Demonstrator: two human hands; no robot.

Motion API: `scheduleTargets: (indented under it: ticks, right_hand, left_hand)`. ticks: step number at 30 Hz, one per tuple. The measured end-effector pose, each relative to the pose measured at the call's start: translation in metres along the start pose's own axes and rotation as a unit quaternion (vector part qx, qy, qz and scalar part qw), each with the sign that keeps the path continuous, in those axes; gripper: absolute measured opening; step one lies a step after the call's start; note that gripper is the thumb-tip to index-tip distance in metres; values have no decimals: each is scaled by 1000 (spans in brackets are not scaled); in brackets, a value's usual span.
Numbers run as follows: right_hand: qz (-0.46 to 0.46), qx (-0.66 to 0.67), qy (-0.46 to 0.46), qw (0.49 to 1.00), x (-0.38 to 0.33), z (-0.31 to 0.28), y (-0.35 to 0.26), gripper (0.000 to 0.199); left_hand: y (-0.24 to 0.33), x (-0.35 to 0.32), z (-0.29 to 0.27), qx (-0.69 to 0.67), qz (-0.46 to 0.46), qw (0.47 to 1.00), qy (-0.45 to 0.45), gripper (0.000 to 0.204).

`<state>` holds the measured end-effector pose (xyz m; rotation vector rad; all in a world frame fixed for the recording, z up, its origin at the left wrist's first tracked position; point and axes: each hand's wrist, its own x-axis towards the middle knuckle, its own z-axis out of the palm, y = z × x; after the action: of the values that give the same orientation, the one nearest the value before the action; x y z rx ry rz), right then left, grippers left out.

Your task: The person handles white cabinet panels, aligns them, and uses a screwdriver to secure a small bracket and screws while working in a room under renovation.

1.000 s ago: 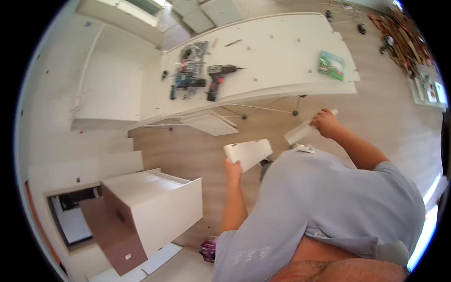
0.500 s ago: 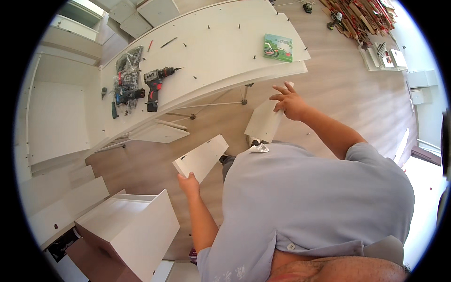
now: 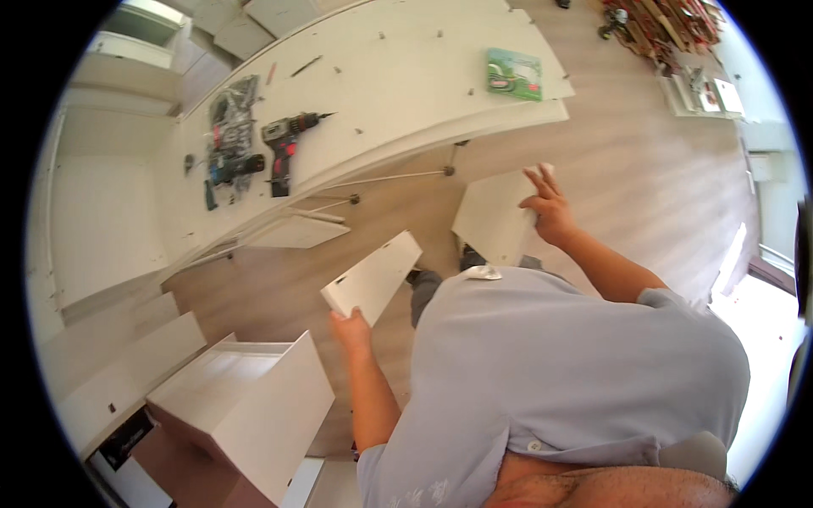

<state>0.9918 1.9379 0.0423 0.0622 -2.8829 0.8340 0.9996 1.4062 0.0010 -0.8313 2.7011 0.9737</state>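
Note:
My left hand (image 3: 351, 328) is closed on the near end of a narrow white panel (image 3: 373, 275), thumb on its upper side. Dark slots show along one edge of that panel. To the right, my right hand (image 3: 549, 207) grips the edge of a wider white board (image 3: 493, 216), some of its fingers stretched along the edge. This board hangs tilted in front of my body, its lower end close to my shirt. The two pieces are apart from each other.
Ahead stands a long white worktop (image 3: 406, 76) with a cordless drill (image 3: 284, 148), a bag of hardware (image 3: 230, 118), a green box (image 3: 514, 74) and upright screws. A white cabinet box (image 3: 271, 415) sits at the near left. Scrap strips (image 3: 669, 30) are piled far right.
My right hand has moved right and nearer, and its board has turned to show more of its face. My left hand still holds the narrow panel. The whole view has shifted slightly.

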Motion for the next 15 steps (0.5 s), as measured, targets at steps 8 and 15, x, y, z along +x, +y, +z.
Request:
scheduleTargets:
  ticks: [8, 15]
  right_hand:
    - [470, 485, 109, 730, -39, 32, -42, 75]
    - [433, 378, 62, 816, -56, 62, -46, 62]
  left_hand:
    - [1, 13, -18, 14, 53, 998, -31, 33]
    - [31, 10, -24, 30, 98, 992, -80, 34]
